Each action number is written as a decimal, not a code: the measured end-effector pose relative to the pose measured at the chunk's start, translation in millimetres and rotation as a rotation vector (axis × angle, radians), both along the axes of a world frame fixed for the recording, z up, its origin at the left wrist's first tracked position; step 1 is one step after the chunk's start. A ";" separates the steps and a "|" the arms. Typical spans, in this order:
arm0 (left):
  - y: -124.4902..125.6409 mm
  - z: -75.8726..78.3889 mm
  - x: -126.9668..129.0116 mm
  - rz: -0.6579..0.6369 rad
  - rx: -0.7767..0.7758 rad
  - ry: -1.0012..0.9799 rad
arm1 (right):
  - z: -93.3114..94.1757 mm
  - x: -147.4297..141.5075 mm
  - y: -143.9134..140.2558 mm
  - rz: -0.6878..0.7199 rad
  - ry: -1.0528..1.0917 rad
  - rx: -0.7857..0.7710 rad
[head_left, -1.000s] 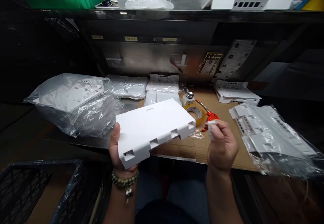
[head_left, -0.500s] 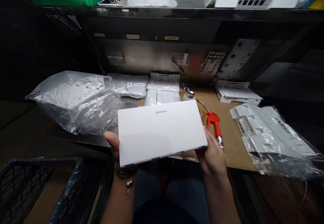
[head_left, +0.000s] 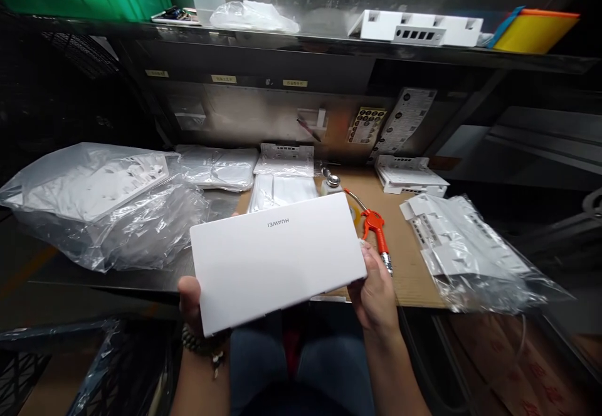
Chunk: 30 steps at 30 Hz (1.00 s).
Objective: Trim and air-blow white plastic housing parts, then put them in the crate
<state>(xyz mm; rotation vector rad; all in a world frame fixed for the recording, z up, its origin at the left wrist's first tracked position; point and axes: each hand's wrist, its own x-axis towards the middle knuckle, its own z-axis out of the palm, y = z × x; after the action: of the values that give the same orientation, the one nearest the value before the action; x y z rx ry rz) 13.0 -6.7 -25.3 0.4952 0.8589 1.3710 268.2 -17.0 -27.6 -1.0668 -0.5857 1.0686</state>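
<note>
White casing, a flat rectangular shell of smooth matte plastic with rounded corners and a small grey logo near its far edge, sits between my two hands, lifted off the desk and tilted so its broad face looks up at me. My left hand grips the near left corner, thumb on top and the fingers hidden underneath; a beaded bracelet circles that wrist. My right hand clasps the right short edge, its fingers curled around the rim and closed on the plastic. I see nothing else in either hand.

Just beyond the casing, on the brown cardboard sheet covering the desk, lies an air blow gun with an orange-red handle and a thin metal nozzle, near my right hand but not touching it. A small bottle with a shiny metal cap stands behind it. Right of that, a crinkled clear plastic bag holds moulded white parts with rows of square cut-outs. A larger glossy, wrinkled bag of similar parts lies to the left. More white shells are stacked at the back, and another one rests on the upper shelf. A black mesh crate lined with film sits low on my left.
</note>
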 end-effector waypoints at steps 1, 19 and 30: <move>2.0 5.4 -4.0 0.028 -0.023 0.062 | -2.2 1.9 0.2 -0.027 -0.031 0.014; 24.2 28.9 -7.2 -0.345 0.748 0.694 | 29.9 32.3 20.3 0.066 -0.025 0.047; 21.3 38.2 17.2 -0.065 0.480 0.236 | 24.0 20.8 16.4 -0.187 -0.026 0.192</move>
<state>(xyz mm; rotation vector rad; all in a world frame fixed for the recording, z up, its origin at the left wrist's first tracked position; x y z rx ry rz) 30.2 14.6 12.8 1.0627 0.6889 1.4793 289.0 -0.6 -3.5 -0.9484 -0.5854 0.8200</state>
